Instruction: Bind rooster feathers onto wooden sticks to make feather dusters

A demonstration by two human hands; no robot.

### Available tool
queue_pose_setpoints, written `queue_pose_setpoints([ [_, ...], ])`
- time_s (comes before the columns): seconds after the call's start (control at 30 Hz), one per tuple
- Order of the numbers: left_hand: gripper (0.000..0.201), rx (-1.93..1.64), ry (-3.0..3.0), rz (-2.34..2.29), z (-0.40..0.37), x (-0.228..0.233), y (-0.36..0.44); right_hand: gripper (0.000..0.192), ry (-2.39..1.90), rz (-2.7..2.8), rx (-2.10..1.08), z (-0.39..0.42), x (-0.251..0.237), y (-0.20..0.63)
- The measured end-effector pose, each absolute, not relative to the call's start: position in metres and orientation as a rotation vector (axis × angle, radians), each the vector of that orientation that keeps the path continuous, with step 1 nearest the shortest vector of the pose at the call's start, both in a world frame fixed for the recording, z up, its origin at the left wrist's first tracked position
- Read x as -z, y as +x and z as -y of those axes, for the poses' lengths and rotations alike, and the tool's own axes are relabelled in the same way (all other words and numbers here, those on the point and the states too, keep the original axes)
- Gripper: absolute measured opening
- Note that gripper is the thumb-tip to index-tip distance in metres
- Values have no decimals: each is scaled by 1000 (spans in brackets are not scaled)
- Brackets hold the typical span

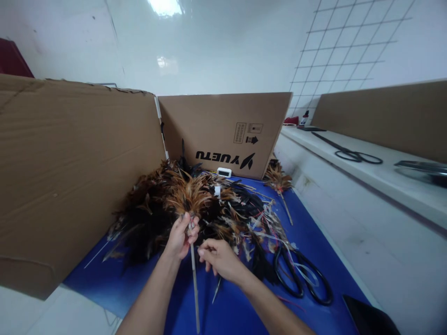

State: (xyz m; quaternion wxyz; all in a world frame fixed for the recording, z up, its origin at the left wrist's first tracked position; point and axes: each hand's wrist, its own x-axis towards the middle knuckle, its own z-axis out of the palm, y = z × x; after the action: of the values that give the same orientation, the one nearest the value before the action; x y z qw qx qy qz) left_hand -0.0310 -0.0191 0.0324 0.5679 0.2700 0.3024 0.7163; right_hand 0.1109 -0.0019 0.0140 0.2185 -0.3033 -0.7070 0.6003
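Brown feathers (190, 193) are bunched at the top of 1 stick (194, 286), above the blue table (223, 317). The left hand (183, 236) grips it at their base; the right hand (220, 258) curls beside, whether pinching something I cannot tell. Firm holding probably keeps them even. The printed cardboard (216, 125) shows no inside.

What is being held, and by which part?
The left hand grips a feather duster where its feathers meet the stick; whether the right hand holds anything is unclear.
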Motion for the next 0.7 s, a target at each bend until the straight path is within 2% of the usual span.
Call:
queue_pose_setpoints([
  [0.23,32,-1666,622,-686,17,-28,-33,14,-913,2090,-1378,5,-6,123],
  [0.4,33,-1679,608,-661,16,-27,-35,23,-878,2362,-1066,10,-25,141],
  [0.57,35,-1702,589,-646,18,-31,-39,43,-776,2621,-856,14,-37,166],
  [0.7,37,-1707,572,-617,21,-34,-44,38,-812,2756,-726,19,-26,180],
])
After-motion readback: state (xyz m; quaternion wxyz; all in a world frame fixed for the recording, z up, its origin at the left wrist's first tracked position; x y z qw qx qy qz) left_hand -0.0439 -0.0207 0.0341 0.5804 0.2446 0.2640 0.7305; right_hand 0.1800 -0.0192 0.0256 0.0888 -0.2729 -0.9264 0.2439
